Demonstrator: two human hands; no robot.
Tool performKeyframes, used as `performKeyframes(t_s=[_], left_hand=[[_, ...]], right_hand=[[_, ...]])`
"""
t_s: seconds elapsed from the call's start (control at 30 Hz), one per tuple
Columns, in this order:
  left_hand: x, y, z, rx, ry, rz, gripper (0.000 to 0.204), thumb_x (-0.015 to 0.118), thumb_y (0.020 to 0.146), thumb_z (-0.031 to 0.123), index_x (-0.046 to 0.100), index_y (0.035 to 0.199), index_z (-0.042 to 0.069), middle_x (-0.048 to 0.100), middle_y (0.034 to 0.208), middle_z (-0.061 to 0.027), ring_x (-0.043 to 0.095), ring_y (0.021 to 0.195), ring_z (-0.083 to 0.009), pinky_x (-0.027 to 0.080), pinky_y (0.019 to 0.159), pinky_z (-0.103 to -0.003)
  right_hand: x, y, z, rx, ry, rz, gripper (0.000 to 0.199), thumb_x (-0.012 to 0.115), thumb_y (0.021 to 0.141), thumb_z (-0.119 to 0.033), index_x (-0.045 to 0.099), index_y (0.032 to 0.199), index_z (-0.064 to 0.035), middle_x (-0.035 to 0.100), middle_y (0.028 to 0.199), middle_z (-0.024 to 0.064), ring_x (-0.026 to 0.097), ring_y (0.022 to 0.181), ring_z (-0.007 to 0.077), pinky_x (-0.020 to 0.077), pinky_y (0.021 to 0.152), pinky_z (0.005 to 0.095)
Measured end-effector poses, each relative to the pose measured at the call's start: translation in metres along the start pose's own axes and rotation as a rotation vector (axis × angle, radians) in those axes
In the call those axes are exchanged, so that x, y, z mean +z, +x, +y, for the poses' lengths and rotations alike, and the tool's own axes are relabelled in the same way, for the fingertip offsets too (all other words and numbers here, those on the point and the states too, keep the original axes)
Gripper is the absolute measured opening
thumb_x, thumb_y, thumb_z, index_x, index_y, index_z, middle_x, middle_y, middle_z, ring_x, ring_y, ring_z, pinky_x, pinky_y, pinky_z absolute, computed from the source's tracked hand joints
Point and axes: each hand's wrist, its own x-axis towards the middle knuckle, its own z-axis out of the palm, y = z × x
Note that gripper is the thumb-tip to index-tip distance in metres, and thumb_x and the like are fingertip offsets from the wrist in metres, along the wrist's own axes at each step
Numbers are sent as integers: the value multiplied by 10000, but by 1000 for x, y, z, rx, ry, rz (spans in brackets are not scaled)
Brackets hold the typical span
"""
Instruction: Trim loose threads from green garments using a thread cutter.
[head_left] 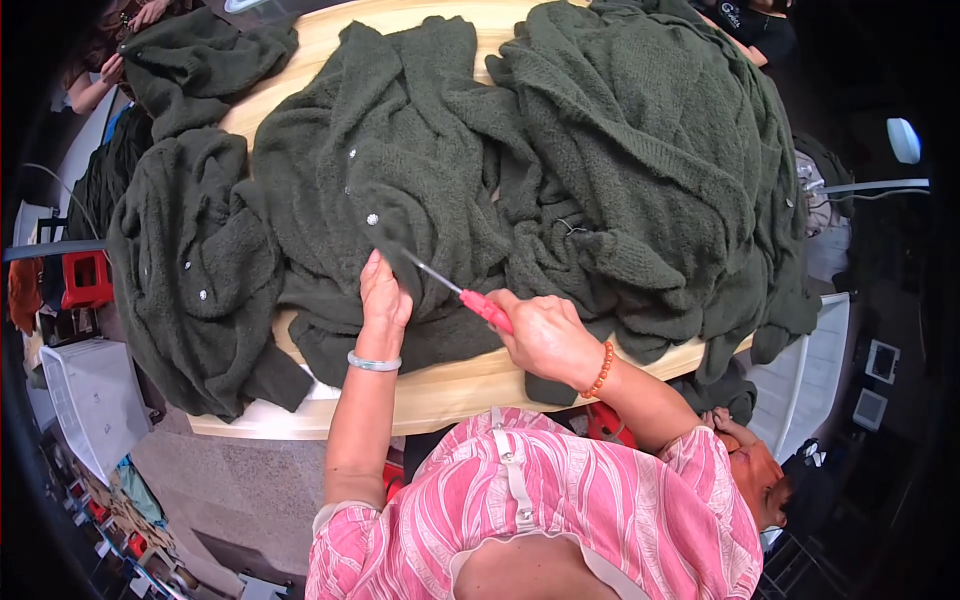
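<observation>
Two hands at work over a heap of dark green knitted cardigans on a wooden table (470,385).

Head view, hands:
- Left hand (383,298): flat, fingers together and extended, pressed onto the front cardigan (400,170), just left of the tool tip. Nothing enclosed in the grip; fabric pinned under the fingers only. Silver bangle (373,363) at the wrist.
- Right hand (545,335): closed around the red handle of a thread snipper (470,298). Handle partly hidden inside the fist. Metal tip aimed up and left, resting on or just above the knit beside the left fingertips; contact not clear enough to confirm. Orange bead bracelet (601,368) at the wrist.

Head view, work:
- Front cardigan spread open near the table's front edge, pale buttons (372,218) visible above the tool tip.
- Second cardigan (190,270) to the left, hanging partly over the table edge.
- Large pile (650,160) of similar cardigans to the right and behind.

Step in hand, as a judgement: trimming loose thread ends from the knit near the button row, with fabric held taut by the left hand.

Next move, as a judgement: calls for a fine, shallow cut at the thread only, blade kept clear of the knit loops and of the left fingertips.
</observation>
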Motion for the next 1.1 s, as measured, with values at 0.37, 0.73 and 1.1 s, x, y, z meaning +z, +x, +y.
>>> performKeyframes(t_s=[0.37,0.73,1.1], left_hand=[[12,-12,61,-139,226,-154,41,641,937,134,604,921,142,523,767,88,481,676,-40,410,605,-206],[22,7,56,-40,338,-169,57,636,913,-1,601,883,32,688,810,-95,688,661,-144,548,554,-217],[-2,-19,37,-136,465,-274,169,646,910,11,531,809,84,655,774,-38,712,724,-168,540,591,-218]], right_hand=[[-5,-7,9,-29,123,48,301,608,887,-110,582,1186,-81,678,930,204,658,865,392,522,725,462],[-9,20,-15,56,7,11,264,596,919,-187,583,1165,-92,672,792,209,663,776,407,518,712,488],[-9,-1,3,36,23,-25,267,589,870,-113,571,1134,-78,677,842,212,663,810,408,514,728,496]])
